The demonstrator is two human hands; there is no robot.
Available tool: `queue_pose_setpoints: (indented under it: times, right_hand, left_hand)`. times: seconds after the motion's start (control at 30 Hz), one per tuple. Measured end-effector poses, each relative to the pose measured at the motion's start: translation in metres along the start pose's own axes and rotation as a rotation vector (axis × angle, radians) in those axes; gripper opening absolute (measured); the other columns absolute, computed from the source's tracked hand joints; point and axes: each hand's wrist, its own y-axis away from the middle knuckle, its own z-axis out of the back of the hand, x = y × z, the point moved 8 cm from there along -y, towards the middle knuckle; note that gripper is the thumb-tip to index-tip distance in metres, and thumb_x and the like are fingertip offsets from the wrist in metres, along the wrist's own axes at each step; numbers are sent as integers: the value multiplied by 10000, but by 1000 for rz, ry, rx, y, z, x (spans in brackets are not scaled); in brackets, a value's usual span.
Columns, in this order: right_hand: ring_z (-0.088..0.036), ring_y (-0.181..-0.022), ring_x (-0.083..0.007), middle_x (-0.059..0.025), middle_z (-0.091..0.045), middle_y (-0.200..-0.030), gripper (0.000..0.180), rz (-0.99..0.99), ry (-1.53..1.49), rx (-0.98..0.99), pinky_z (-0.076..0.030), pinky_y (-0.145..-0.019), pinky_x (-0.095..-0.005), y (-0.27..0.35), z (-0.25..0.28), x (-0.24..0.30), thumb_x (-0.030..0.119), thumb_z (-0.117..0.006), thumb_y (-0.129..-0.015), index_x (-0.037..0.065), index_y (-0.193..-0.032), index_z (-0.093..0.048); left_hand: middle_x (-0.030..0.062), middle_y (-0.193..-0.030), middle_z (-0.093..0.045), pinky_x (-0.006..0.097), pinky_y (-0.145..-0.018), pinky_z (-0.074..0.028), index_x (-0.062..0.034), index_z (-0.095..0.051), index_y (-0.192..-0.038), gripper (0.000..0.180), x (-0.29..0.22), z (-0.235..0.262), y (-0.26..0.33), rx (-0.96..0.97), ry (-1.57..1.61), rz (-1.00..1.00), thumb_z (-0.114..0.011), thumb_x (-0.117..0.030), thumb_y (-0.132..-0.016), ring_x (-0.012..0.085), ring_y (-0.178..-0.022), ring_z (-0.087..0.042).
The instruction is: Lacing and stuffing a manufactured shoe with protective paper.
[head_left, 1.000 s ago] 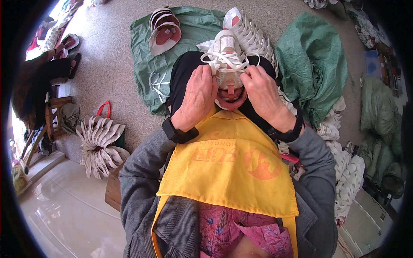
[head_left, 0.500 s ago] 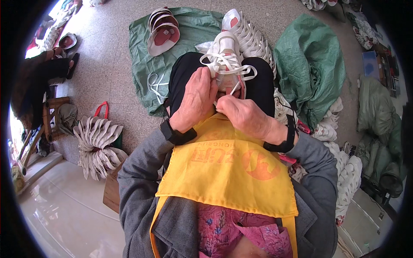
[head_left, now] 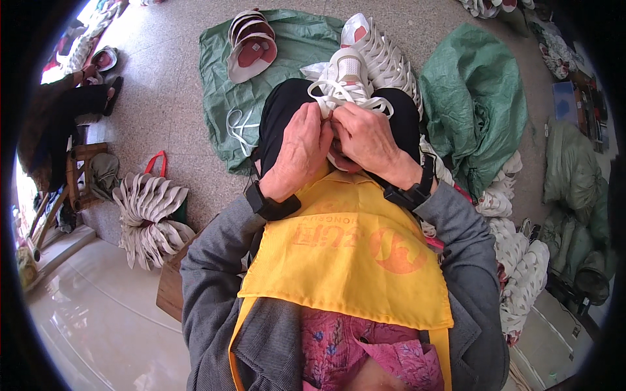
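Observation:
A white sneaker (head_left: 350, 67) with pinkish parts rests between my dark-trousered knees, toe pointing away from me. White shoelace (head_left: 334, 89) crosses its front and stands out in loose loops. My left hand (head_left: 298, 150) is closed at the left side of the shoe opening, its fingertips gripping the lace. From the right, my right hand (head_left: 373, 138) pinches at the lacing, fingertips almost touching those of the left. The lace end and the eyelets under my fingers are hidden. A yellow apron (head_left: 339, 254) covers my lap.
Stacked white shoe uppers (head_left: 389, 62) lie beyond my right knee, beside a green sack (head_left: 473, 111). Reddish-lined uppers (head_left: 253, 52) and loose laces (head_left: 240, 129) lie on a green sheet (head_left: 218, 85). A fanned pile of grey-white pieces (head_left: 150, 218) stands left. Another person's leg (head_left: 72, 107) shows far left.
My right hand has moved up and slightly left, from the shoe opening onto the lacing beside my left hand. The white lace end it pinched is now hidden. My left hand keeps its place.

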Motion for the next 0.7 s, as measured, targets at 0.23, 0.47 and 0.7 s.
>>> queue_pose_setpoints:
  times: [0.23,0.47,0.7]
  right_hand:
    - [-645,-704,-351,-133,-581,-798,83,25,-30,22,-511,-606,-442,23,32,11,62,-652,-856,33,-848,-574]
    - [-620,-691,-345,-131,-582,-758,80,-157,-191,152,-485,-602,-420,84,64,1,-6,-685,-824,17,-807,-610]
    - [-559,-581,-143,-44,-593,-711,55,-315,-384,169,-421,-527,-295,80,59,-16,26,-736,-848,14,-865,-684]
  left_hand:
    - [185,-899,-539,435,-680,-474,26,-516,-1014,137,-2,-1,-1,-9,44,7,-611,-17,-925,388,-788,-566]
    - [184,-881,-524,461,-686,-462,22,-493,-984,169,4,-3,1,23,137,113,-629,-17,-892,383,-800,-560]
    - [132,-747,-580,381,-608,-487,8,-531,-891,196,5,3,-13,-7,154,190,-704,-85,-888,245,-635,-588]
